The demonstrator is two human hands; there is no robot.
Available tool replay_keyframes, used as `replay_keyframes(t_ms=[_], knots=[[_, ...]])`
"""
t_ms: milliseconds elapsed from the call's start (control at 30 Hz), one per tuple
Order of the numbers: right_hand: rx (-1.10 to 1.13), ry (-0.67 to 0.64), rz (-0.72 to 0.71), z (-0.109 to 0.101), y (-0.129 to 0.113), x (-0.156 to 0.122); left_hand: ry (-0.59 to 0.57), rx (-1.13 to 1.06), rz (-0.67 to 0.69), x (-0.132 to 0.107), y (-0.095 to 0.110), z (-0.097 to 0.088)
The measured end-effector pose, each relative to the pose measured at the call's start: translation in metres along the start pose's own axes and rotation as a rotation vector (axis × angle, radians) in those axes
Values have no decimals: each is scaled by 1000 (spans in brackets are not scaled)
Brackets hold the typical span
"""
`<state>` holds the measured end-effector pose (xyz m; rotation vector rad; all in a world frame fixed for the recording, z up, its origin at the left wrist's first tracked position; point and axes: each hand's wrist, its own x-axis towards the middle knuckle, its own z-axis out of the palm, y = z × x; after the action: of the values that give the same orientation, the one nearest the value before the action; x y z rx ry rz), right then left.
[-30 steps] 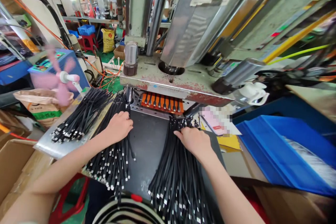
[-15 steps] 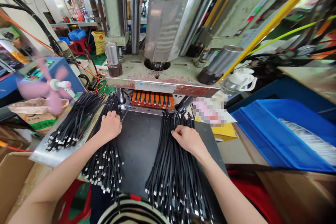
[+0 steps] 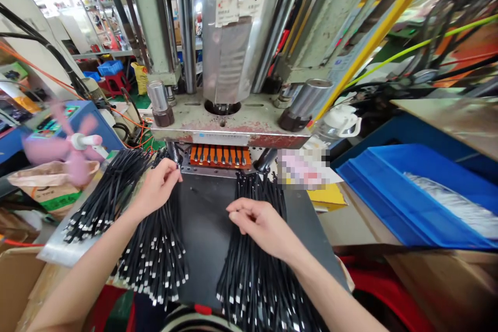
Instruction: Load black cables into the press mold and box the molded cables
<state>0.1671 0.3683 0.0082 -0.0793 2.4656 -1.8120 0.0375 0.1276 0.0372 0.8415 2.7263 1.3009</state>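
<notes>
My left hand (image 3: 158, 187) is above the upper end of a bundle of black cables (image 3: 157, 254) with silvery plug ends. Its thumb and fingers are pinched together; what they hold, if anything, is too small to make out. Over a second bundle of black cables (image 3: 252, 280), on the right, is my right hand (image 3: 259, 223), its fingers closed and pointing left. A faint dark streak lies near its fingertips, too blurred to name. Ahead, under the press plate (image 3: 221, 124), an orange mould (image 3: 220, 155) carries a row of several black cable ends.
More black cables (image 3: 112, 187) lie on a metal sheet (image 3: 58, 249) at left. A pink fan (image 3: 80, 140) blurs beside a blue control box (image 3: 101, 124). Blue bins (image 3: 373, 192) stand at right, and steel guide posts (image 3: 266, 158) flank the mould.
My right hand has moved left and nearer to me, toward the inner edge of its bundle. My left hand has turned, with its pinched fingers now in view. The camera view has shifted slightly.
</notes>
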Motion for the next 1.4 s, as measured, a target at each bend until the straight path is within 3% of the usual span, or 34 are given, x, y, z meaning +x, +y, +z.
replay_keyframes(t_ms=[133, 267, 467, 600, 667, 733, 867, 967, 1033, 1100, 1200, 1400], knots=[[32, 273, -232, 18, -21, 4, -96, -307, 113, 6, 60, -6], [115, 408, -358, 27, -22, 16, -105, -382, 184, 16, 88, -8], [110, 373, -382, 31, -19, 32, -94, -376, 209, 26, 102, -3], [-44, 169, -337, 35, -19, 39, 48, -351, 190, 26, 104, -3], [-152, 22, -291, 38, -14, 42, 206, -315, 165, 28, 93, -6], [-260, -91, -237, 41, -4, 44, 361, -302, 128, 31, 68, -10], [-472, -285, -168, 45, 20, 50, 537, -366, -50, 40, -14, -21], [-572, -375, -150, 46, 27, 61, 509, -362, -275, 39, -83, -28], [-592, -329, -147, 46, 25, 75, 489, -332, -367, 34, -119, -32], [-574, -248, -159, 45, 21, 95, 481, -251, -399, 28, -142, -32], [-517, -158, -199, 44, 16, 127, 454, -105, -381, 22, -154, -28], [-239, -28, -350, 44, 18, 157, 454, 260, -265, 20, -137, -12]])
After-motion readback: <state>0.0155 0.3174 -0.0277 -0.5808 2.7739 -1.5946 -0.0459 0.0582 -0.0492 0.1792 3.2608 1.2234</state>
